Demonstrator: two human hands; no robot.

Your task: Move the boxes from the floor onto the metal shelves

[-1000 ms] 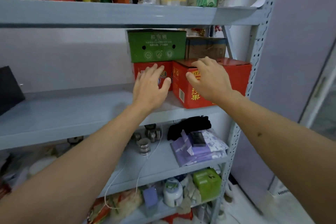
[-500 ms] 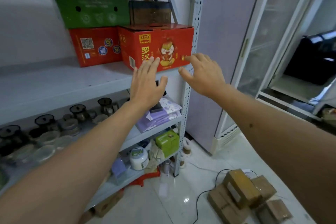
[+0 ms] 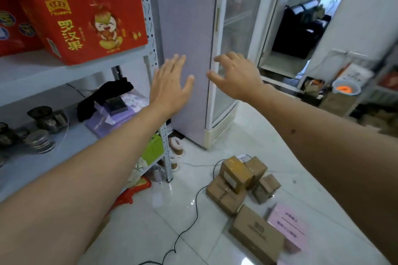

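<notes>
Both hands hang empty in mid-air beside the metal shelves point(image 3: 150, 34) — the left hand point(image 3: 170, 86) and right hand point(image 3: 235, 75) with fingers spread, grasping nothing. A red box point(image 3: 86, 26) sits on a shelf, its corner overhanging the edge. On the white floor point(image 3: 150, 232), brown cardboard boxes point(image 3: 237, 180) lie clustered — a pink box point(image 3: 288, 228) beside them.

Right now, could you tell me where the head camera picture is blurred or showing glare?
In the head view, the glossy white tiled floor shows bright glare; the pink flat box and right-edge clutter are motion-smeared; the wide lens bows the grey metal shelf upright; the red printed carton stays readable.
</notes>
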